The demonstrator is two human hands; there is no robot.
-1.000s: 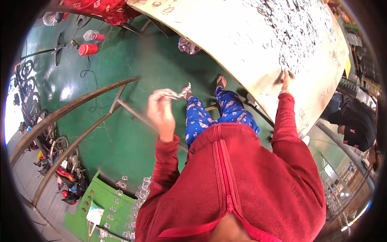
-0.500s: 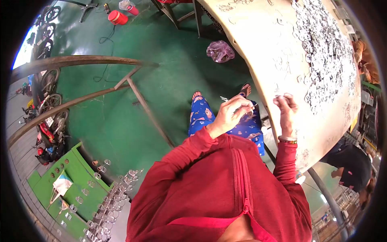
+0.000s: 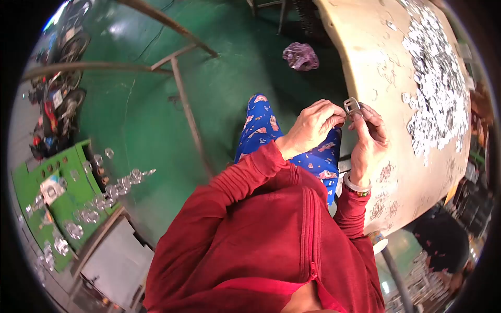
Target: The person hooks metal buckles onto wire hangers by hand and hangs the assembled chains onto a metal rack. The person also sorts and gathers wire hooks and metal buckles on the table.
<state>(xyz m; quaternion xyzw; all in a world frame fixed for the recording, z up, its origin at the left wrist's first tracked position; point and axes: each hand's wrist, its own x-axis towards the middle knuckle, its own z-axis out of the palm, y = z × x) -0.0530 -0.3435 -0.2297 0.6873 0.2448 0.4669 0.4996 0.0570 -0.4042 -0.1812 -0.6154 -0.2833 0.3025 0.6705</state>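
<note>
A small shiny metal buckle [image 3: 351, 105] with an open frame is pinched between the thumb and fingers of my right hand [image 3: 369, 138], just off the table's near edge. My left hand [image 3: 314, 128] is closed, its thumb and fingertips pressed together right beside the buckle. Whatever those left fingertips grip is too small to make out. On the pale tabletop [image 3: 412, 180] beyond my right hand lies a large heap of small silvery metal parts [image 3: 438, 83]. Thin dark wire-like pieces [image 3: 387, 68] are scattered between the heap and the edge.
A purple plastic bag [image 3: 301, 56] lies on the green floor near the table. A brown metal frame [image 3: 185, 104] stands to my left, with a green bench [image 3: 73, 167] and hanging clear items behind it. Motorcycles [image 3: 52, 109] are parked far left. Another person [image 3: 443, 237] is at the right.
My hands have come together at the table edge, the left moving right. The buckle now shows clearly in my right fingers. The view has shifted, with the bench and frame placed differently.
</note>
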